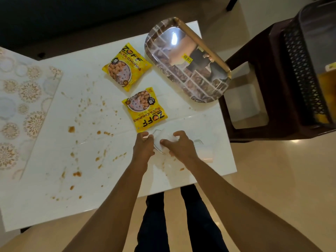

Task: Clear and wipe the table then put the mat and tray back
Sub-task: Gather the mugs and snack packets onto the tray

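A white table [54, 197] carries orange food stains over its left and middle. Both my hands meet on a white bowl [164, 138] near the table's right front: my left hand [143, 148] grips its left rim, my right hand [180, 146] covers its right side. Two yellow soya chunk packets lie beyond it, one close [145, 110] and one farther back [126, 67]. A glossy patterned tray [187, 60] rests at the far right corner, overhanging the edge. A floral mat [21, 106] hangs off the table's left side.
A dark brown plastic chair [283, 84] stands right of the table, close to the tray. A clear container with yellow contents [325, 99] sits at the far right. My dark-trousered legs [174, 224] stand at the table's front edge on a beige floor.
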